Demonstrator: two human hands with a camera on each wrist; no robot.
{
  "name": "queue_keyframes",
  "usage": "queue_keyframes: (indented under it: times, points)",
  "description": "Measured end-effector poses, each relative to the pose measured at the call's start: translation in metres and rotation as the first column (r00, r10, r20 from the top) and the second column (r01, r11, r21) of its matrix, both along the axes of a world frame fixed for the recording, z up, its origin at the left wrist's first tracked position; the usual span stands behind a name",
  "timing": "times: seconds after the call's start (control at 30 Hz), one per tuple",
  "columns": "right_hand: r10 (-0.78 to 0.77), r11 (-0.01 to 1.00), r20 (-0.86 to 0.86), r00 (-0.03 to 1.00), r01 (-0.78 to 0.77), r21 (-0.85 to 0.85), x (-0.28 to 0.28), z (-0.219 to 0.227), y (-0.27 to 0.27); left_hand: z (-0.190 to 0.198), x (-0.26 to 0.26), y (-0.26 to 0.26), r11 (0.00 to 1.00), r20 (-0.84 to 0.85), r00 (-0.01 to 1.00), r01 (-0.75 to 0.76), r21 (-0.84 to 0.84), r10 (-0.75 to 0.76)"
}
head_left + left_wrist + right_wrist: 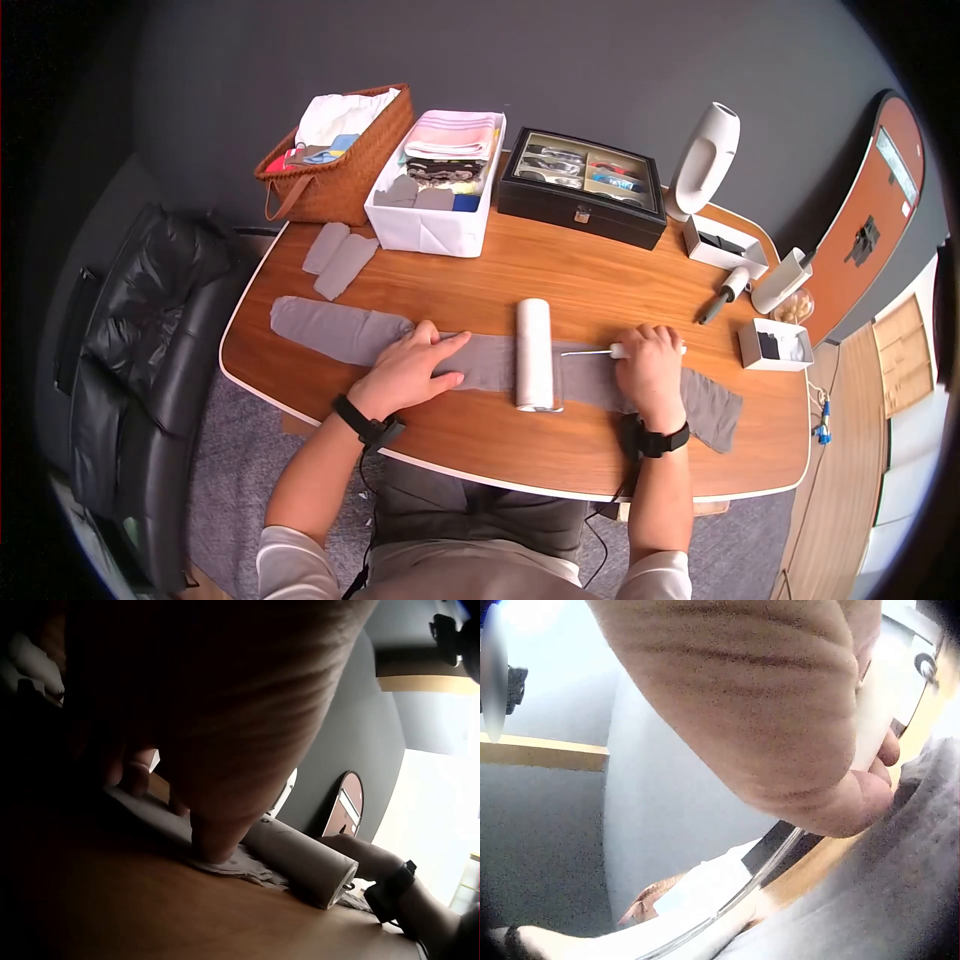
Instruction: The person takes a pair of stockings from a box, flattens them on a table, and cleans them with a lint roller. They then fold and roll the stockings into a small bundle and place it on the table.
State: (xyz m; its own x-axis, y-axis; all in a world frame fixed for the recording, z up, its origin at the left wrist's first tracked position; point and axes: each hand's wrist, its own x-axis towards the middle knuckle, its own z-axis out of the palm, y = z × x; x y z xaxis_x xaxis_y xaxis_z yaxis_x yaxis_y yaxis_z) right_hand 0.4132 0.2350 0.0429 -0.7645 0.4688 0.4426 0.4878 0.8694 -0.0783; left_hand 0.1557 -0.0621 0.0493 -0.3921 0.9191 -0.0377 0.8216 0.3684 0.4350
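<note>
A long, narrow grey cloth (340,330), shaped like a long sock or stocking, lies stretched from left to right across the wooden table. My left hand (408,368) rests on it left of the middle, index finger and thumb spread apart. In the left wrist view, fingertips (214,844) press down beside the roller. Across the cloth lies the white sheet roll of a large lint roller (534,355). Its thin metal rod runs right to a white handle, which my right hand (652,375) grips. Curled fingers (870,799) show around that handle in the right wrist view.
Two smaller folded grey cloths (345,266) lie at the left. Behind stand a wicker basket (345,170), a white fabric bin (428,235) and a black glasses case (580,215). At the right are a small lint roller (735,285) and a white box (775,360).
</note>
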Motion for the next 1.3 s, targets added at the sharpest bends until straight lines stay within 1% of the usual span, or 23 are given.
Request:
queue_keyframes:
  times: [0.07, 0.1, 0.2, 0.23, 0.37, 0.47, 0.6, 0.63, 0.73, 0.77, 0.87, 1.0, 1.07, 1.1, 1.2, 1.3]
  points:
    - [0.069, 0.997, -0.034, 0.997, -0.07, -0.035, -0.009, 0.002, -0.012, 0.001, 0.001, 0.0, 1.0, -0.017, 1.0, 0.004, 0.001, -0.004]
    - [0.076, 0.997, -0.06, 0.995, -0.078, -0.029, -0.007, -0.002, -0.011, 0.002, 0.002, 0.001, 1.0, -0.023, 1.0, 0.007, 0.002, -0.007]
    - [0.132, 0.99, -0.074, 0.989, -0.136, -0.05, -0.013, -0.001, -0.019, 0.003, 0.0, 0.0, 1.0, 0.02, 1.0, -0.013, -0.023, 0.014]
    - [0.097, 0.993, -0.037, 0.995, -0.099, -0.06, -0.011, -0.001, -0.015, 0.004, 0.0, -0.001, 1.0, 0.024, 1.0, -0.014, -0.026, 0.015]
    - [-0.034, 0.999, -0.052, 0.998, 0.032, -0.028, 0.009, -0.003, 0.006, 0.005, -0.002, -0.005, 0.999, 0.026, 0.999, -0.024, -0.035, 0.025]
    - [-0.088, 0.996, -0.019, 0.996, 0.088, 0.0, 0.015, 0.0, 0.014, 0.005, -0.003, -0.007, 0.999, 0.027, 0.999, -0.025, -0.039, 0.026]
    - [0.016, 1.0, -0.029, 0.999, -0.016, -0.013, 0.001, 0.003, -0.003, 0.006, -0.003, -0.006, 0.999, 0.028, 0.999, -0.022, -0.046, 0.023]
    - [0.059, 0.998, -0.059, 0.996, -0.059, 0.004, -0.005, 0.0, -0.008, 0.006, -0.002, -0.006, 0.999, 0.03, 0.999, -0.022, -0.043, 0.024]
    - [0.16, 0.984, -0.047, 0.986, -0.163, -0.068, -0.015, -0.001, -0.024, 0.005, -0.003, -0.007, 0.999, 0.03, 0.999, -0.021, -0.035, 0.022]
    - [0.183, 0.978, -0.063, 0.981, -0.188, -0.085, -0.016, 0.005, -0.031, 0.004, -0.003, -0.007, 0.999, 0.027, 0.999, -0.019, -0.031, 0.02]
    - [0.188, 0.978, -0.077, 0.979, -0.194, -0.078, -0.016, 0.003, -0.03, 0.004, -0.004, -0.008, 0.999, 0.028, 0.999, -0.023, -0.035, 0.024]
    - [0.074, 0.997, -0.023, 0.997, -0.075, -0.035, -0.002, -0.007, -0.008, 0.007, -0.008, -0.012, 0.998, 0.042, 0.998, -0.04, -0.05, 0.042]
    - [0.004, 1.0, -0.009, 1.0, -0.004, -0.014, 0.004, -0.004, -0.001, 0.009, -0.01, -0.015, 0.998, 0.043, 0.998, -0.051, -0.042, 0.052]
    - [-0.01, 1.0, -0.009, 1.0, 0.01, -0.029, 0.007, -0.002, 0.002, 0.009, -0.011, -0.017, 0.998, 0.044, 0.997, -0.056, -0.038, 0.058]
    - [-0.022, 1.0, -0.041, 0.999, 0.021, -0.023, 0.006, -0.001, 0.002, 0.004, -0.019, -0.025, 0.997, 0.039, 0.996, -0.075, -0.033, 0.076]
    - [0.019, 1.0, -0.023, 1.0, -0.019, -0.009, 0.002, -0.004, 0.001, 0.01, -0.022, -0.03, 0.993, 0.04, 0.993, -0.105, -0.062, 0.108]
